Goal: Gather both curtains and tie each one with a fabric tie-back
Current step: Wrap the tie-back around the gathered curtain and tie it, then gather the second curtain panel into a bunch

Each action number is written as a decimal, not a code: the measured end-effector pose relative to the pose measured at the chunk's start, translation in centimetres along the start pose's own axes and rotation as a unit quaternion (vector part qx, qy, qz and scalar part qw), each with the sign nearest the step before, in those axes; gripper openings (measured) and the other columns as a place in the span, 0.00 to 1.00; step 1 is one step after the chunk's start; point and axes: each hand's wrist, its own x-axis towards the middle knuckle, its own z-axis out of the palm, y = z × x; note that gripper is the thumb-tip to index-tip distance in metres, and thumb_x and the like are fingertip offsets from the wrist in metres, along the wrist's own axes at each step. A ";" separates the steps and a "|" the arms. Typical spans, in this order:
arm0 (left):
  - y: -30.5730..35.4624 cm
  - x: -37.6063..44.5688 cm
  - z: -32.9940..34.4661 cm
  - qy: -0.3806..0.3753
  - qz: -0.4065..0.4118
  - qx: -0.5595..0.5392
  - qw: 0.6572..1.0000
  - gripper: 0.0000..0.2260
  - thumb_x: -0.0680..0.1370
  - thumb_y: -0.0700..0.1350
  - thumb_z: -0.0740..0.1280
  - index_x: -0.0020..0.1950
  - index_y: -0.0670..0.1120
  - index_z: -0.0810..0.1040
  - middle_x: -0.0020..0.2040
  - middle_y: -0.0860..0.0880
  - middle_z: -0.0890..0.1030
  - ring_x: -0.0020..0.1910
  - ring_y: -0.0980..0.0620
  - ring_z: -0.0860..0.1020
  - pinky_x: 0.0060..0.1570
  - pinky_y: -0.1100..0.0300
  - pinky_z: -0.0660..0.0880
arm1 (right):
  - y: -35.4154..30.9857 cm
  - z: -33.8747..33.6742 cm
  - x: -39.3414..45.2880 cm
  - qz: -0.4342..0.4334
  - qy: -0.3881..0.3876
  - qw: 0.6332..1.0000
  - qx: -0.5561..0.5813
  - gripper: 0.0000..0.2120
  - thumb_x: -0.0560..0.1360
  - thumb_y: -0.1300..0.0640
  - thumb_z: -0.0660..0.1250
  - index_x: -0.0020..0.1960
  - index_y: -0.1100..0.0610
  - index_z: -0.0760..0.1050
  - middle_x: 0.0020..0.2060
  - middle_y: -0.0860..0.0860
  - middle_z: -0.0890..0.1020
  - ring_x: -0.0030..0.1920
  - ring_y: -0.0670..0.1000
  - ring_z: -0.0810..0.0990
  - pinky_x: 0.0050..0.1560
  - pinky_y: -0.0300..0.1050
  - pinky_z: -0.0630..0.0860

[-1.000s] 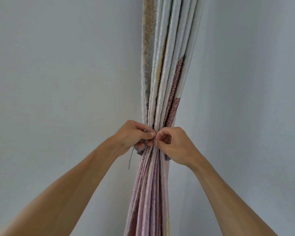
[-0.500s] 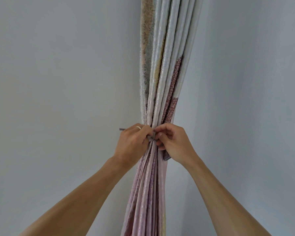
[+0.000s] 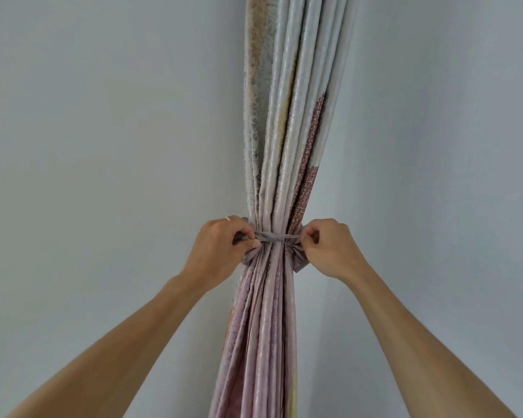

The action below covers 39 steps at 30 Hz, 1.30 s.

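At centre frame I have the gathered curtain (image 3: 280, 182) cinched by the grey tie-back (image 3: 274, 237), left hand (image 3: 221, 251) and right hand (image 3: 329, 248) each pinching an end, so next I judge the knot needs tightening.

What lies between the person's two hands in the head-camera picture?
In the head view, the gathered curtain lies between the left hand and right hand, crossed by the taut grey tie-back.

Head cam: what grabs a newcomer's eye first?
The gathered curtain hangs down the centre, pale above, pink below, against bare grey walls. At its waist a thin grey tie-back is stretched flat across the folds, the left hand and right hand each pinching an end.
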 end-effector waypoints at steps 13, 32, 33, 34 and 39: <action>1.7 -2.6 -1.4 -0.018 0.058 0.211 0.976 0.05 0.76 0.45 0.69 0.48 0.45 0.82 0.49 0.49 0.85 0.42 0.49 0.83 0.39 0.52 0.80 | 0.5 0.8 -1.3 -0.083 0.120 0.984 -0.105 0.07 0.76 0.62 0.62 0.53 0.58 0.76 0.49 0.53 0.78 0.49 0.56 0.76 0.41 0.49 0.72; 20.0 -22.3 -36.4 0.044 -0.156 0.791 0.590 0.27 0.80 0.58 0.52 0.76 0.46 0.62 0.78 0.43 0.59 0.77 0.42 0.54 0.71 0.34 0.53 | -35.0 9.5 -19.8 -0.486 0.073 0.812 0.315 0.27 0.81 0.44 0.51 0.75 0.56 0.63 0.78 0.55 0.59 0.78 0.57 0.54 0.77 0.62 0.48; 21.6 -23.7 -38.5 0.049 -0.174 0.804 0.567 0.27 0.80 0.58 0.51 0.76 0.47 0.61 0.78 0.44 0.59 0.77 0.42 0.54 0.72 0.34 0.52 | -37.7 9.8 -21.9 -0.497 0.068 0.796 0.338 0.27 0.80 0.45 0.52 0.76 0.56 0.62 0.78 0.55 0.58 0.79 0.57 0.53 0.77 0.62 0.46; 23.0 -25.2 -40.8 0.052 -0.193 0.818 0.539 0.27 0.80 0.59 0.50 0.77 0.47 0.61 0.78 0.44 0.59 0.78 0.42 0.53 0.72 0.35 0.51 | -40.5 9.9 -24.0 -0.508 0.056 0.780 0.360 0.28 0.80 0.45 0.53 0.76 0.56 0.61 0.79 0.55 0.58 0.79 0.57 0.52 0.77 0.62 0.45; 27.0 -31.3 -50.1 0.077 -0.261 0.855 0.441 0.29 0.79 0.60 0.51 0.78 0.48 0.57 0.79 0.45 0.55 0.78 0.43 0.51 0.73 0.36 0.46 | -51.7 11.2 -32.5 -0.548 0.026 0.722 0.423 0.29 0.80 0.47 0.54 0.78 0.56 0.57 0.79 0.55 0.53 0.79 0.57 0.48 0.76 0.58 0.39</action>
